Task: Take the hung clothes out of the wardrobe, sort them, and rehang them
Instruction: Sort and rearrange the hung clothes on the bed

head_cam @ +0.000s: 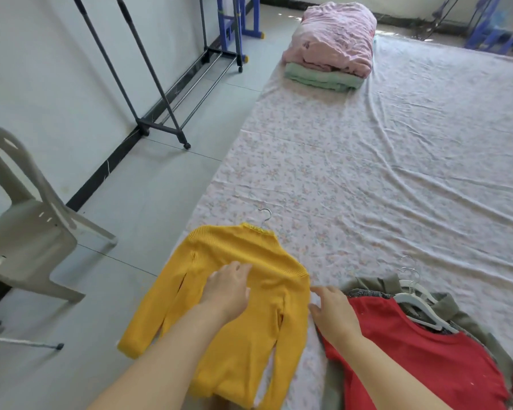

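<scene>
A yellow ribbed sweater (243, 344) lies flat on the flowered bed sheet (367, 173), still on a hanger whose metal hook (265, 216) sticks out at the collar. My left hand (230, 290) rests on the sweater's chest with fingers straight. My right hand (333, 313) lies with relaxed fingers on the sheet at the sweater's right edge, beside a red garment (421, 356). The red garment tops a pile of clothes with white hangers (418, 303) and olive fabric (376, 284) underneath.
A dark metal clothes rack (160, 125) on wheels stands by the wall at left. A grey plastic chair (27, 232) sits on the tiled floor. Folded pink and green bedding (329, 45) is stacked at the bed's far end.
</scene>
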A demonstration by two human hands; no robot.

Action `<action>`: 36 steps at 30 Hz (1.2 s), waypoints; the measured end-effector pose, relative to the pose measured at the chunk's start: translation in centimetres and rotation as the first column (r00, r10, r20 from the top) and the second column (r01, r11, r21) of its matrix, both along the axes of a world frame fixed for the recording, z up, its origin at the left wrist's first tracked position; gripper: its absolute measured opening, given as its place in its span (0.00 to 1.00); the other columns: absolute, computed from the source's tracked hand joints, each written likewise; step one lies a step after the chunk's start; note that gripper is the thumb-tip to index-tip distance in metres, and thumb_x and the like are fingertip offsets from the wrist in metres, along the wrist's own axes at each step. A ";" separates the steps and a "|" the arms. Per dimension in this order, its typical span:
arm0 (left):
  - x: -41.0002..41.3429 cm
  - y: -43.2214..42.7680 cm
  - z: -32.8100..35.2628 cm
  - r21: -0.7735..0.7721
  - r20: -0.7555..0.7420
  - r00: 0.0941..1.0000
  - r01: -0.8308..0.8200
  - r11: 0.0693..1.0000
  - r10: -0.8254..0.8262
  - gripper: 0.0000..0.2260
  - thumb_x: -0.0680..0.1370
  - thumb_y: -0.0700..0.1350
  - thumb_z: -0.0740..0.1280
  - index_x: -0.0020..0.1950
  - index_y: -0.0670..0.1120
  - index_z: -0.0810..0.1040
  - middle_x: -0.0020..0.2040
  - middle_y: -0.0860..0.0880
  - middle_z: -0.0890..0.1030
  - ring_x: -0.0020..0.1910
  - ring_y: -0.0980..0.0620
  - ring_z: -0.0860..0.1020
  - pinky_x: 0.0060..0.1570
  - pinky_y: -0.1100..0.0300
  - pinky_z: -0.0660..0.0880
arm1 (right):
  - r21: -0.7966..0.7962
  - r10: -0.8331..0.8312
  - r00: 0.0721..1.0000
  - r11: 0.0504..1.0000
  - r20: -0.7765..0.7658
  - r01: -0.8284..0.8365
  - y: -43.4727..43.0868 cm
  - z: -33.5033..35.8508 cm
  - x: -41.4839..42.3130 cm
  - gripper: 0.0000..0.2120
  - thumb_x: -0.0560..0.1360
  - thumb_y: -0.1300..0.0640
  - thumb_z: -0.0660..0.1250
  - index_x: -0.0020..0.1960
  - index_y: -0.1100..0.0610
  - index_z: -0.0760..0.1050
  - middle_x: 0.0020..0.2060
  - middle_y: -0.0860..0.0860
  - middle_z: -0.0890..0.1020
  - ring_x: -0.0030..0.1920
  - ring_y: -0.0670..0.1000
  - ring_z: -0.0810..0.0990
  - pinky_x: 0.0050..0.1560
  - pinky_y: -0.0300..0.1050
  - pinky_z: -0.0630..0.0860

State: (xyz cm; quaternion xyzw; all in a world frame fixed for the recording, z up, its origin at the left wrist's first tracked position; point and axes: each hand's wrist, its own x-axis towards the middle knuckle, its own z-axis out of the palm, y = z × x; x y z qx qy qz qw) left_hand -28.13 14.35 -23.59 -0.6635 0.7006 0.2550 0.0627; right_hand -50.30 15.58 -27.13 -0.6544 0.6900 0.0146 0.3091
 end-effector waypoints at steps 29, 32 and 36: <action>8.4 -10.6 -20.3 0.017 -0.117 0.992 0.057 0.998 -0.055 0.22 0.79 0.48 0.59 0.73 0.50 0.59 0.68 0.53 0.65 0.68 0.52 0.63 0.65 0.56 0.60 | -0.038 -0.155 0.976 0.988 -0.154 0.151 -15.5 -22.2 9.5 0.26 0.74 0.52 0.65 0.70 0.53 0.62 0.58 0.54 0.74 0.60 0.55 0.70 0.64 0.50 0.66; 8.5 -11.0 -19.3 -0.026 -0.130 0.991 0.035 0.999 -0.038 0.22 0.79 0.48 0.59 0.73 0.50 0.60 0.67 0.52 0.66 0.67 0.52 0.64 0.64 0.57 0.61 | -0.072 -0.183 0.983 0.980 0.008 0.183 -14.5 -20.5 8.8 0.23 0.74 0.55 0.66 0.68 0.50 0.68 0.52 0.53 0.74 0.54 0.55 0.73 0.55 0.51 0.72; 8.3 -11.4 -16.2 -0.122 -0.150 0.989 -0.007 0.993 -0.011 0.24 0.78 0.48 0.60 0.73 0.49 0.59 0.67 0.51 0.66 0.66 0.52 0.65 0.63 0.58 0.62 | -0.181 -0.131 0.989 0.973 0.069 0.141 -12.2 -16.0 8.2 0.21 0.73 0.54 0.68 0.65 0.49 0.72 0.47 0.50 0.75 0.44 0.52 0.75 0.35 0.46 0.75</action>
